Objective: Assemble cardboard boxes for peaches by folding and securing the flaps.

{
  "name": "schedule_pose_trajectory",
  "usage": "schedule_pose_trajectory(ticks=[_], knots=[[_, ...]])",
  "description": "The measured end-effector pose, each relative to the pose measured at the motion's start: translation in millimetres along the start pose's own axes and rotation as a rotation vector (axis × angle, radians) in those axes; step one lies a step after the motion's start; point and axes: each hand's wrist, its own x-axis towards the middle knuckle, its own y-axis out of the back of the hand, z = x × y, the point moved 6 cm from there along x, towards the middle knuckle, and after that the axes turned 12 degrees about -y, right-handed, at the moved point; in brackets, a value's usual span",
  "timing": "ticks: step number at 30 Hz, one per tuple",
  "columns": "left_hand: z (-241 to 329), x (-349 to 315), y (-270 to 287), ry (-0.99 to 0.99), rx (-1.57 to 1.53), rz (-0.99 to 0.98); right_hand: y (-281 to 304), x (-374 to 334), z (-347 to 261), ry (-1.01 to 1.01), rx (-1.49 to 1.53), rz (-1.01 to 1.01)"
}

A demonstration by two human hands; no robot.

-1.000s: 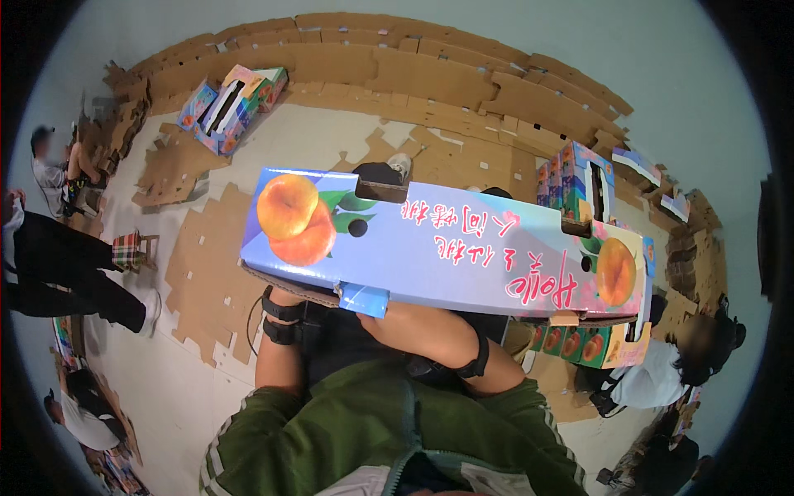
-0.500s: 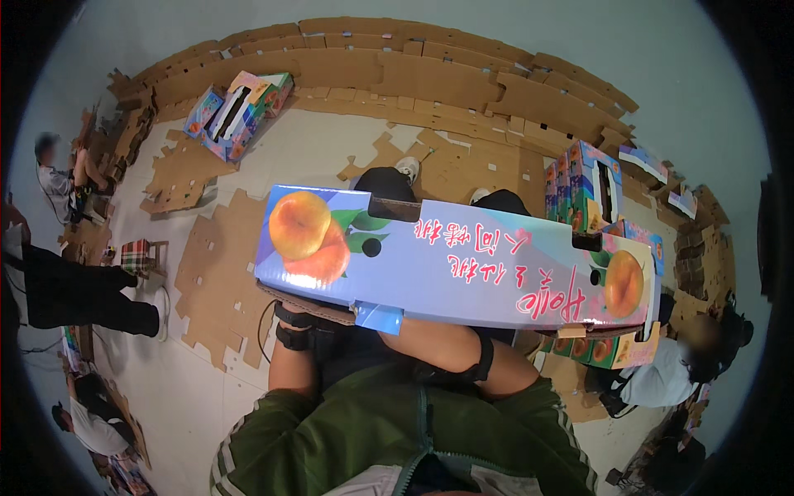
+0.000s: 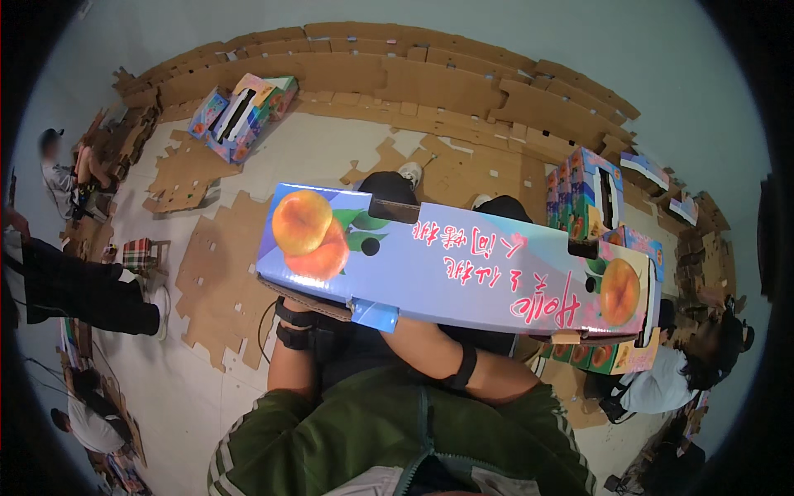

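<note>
A long blue and pink fruit carton [image 3: 463,269] with printed peaches lies across my lap, its lettering upside down to me. Cut-out notches show along its far edge, and a small blue flap [image 3: 375,314] sticks out at the near edge. My left forearm [image 3: 291,368] passes under the carton's left part, a black strap near the wrist. Slanting leftward, my right forearm [image 3: 426,347] also goes beneath it, with a black band farther up. Both hands are hidden by the carton, so neither their fingers nor their grip shows.
Printed cartons stand at the far left [image 3: 240,120] and at the right [image 3: 591,194]. Flattened cardboard [image 3: 219,277] covers parts of the floor. Stacked brown cardboard [image 3: 447,74] lines the back wall. Other people sit at both sides; a person in dark trousers [image 3: 83,285] stands at left.
The carton stays almost in place, its right end tilting slightly. My right forearm has shifted a little to the left. The view has moved slightly.
</note>
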Motion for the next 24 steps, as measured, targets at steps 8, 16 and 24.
schedule_pose_trajectory(ticks=[8,16,24], knots=[[-11,8,3,0.023,0.000,0.052,-22,-7,5,0.027,0.151,0.028],[-26,0,12,0.045,-0.056,0.081,15,13,11,0.027,0.047,0.137],[-40,0,16,0.064,-0.094,0.109,20,9,23,0.000,0.114,-0.133]])
